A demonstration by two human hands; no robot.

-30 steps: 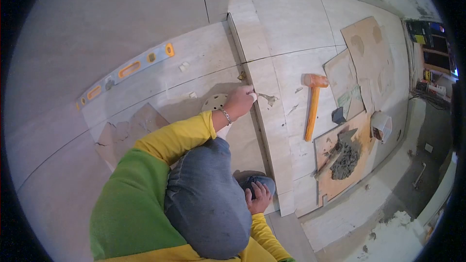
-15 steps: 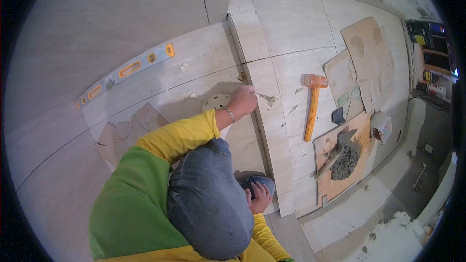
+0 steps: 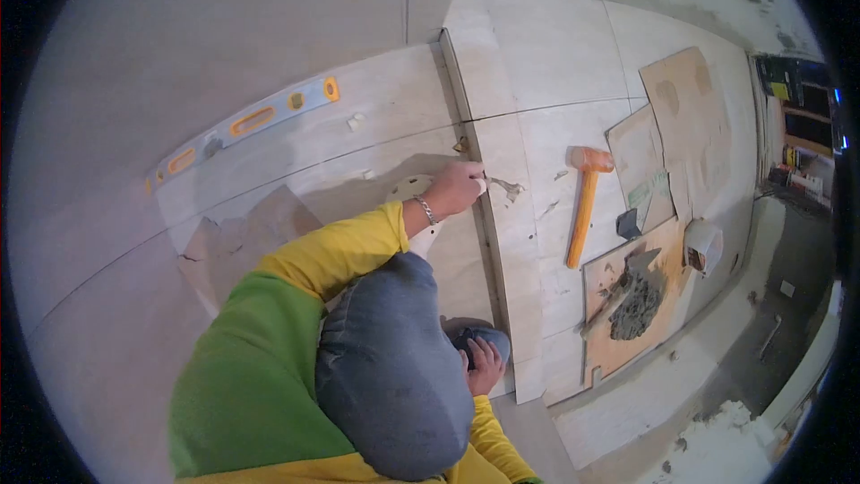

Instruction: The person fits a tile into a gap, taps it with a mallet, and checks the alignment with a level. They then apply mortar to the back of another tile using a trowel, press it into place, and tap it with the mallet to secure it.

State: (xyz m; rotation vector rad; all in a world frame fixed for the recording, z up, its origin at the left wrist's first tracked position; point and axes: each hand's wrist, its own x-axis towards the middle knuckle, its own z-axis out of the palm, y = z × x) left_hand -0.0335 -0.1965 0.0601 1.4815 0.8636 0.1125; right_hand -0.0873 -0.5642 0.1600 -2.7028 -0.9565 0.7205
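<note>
My left hand (image 3: 455,188), with a bracelet at the wrist, is closed round the end of a small, thin tool (image 3: 509,188) with a grey-smeared tip. The tool reaches over the narrow pale tile strip (image 3: 524,282), whose raised edge runs beside my hand. A pale rounded object with dark holes (image 3: 409,186) lies partly hidden behind this hand. Lower down, my right hand (image 3: 485,368) rests on a dark blue shoe (image 3: 493,339) with its fingers apart, holding nothing. Between my arms is my bent knee in blue jeans (image 3: 394,367).
A spirit level (image 3: 255,121) and a broken tile (image 3: 242,237) lie left. To the right are an orange-headed mallet (image 3: 584,206), a board (image 3: 602,341) bearing grey mortar (image 3: 638,305), a white container (image 3: 703,245) and cardboard (image 3: 690,112).
The whole view has shifted slightly, so the floor items appear a little to the right and lower. My left hand still holds the tool by the strip; my right hand stays on the shoe.
</note>
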